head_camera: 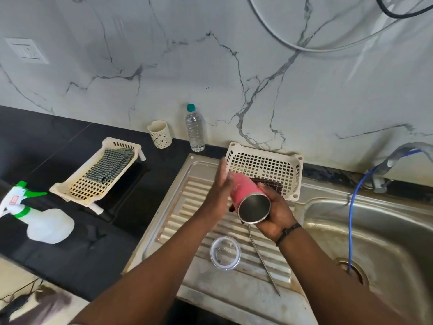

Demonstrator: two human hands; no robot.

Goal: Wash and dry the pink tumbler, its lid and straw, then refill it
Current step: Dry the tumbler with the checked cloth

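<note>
Centre of the frame, above the ribbed draining board (187, 207): pink tumbler (243, 191) tilted, steel mouth toward the camera. Right hand (276, 214) curled around its rim end, gripping. Left hand (219, 186) flat against its left side, fingers straight and together. Below, on the board: clear lid (225, 253) lying flat, metal straw (263, 259) just beside it at right. Lower right: sink (375, 231). Upper left: basket (93, 174) with checked cloth (110, 164). Behind, by the wall: water bottle (195, 129).
</note>
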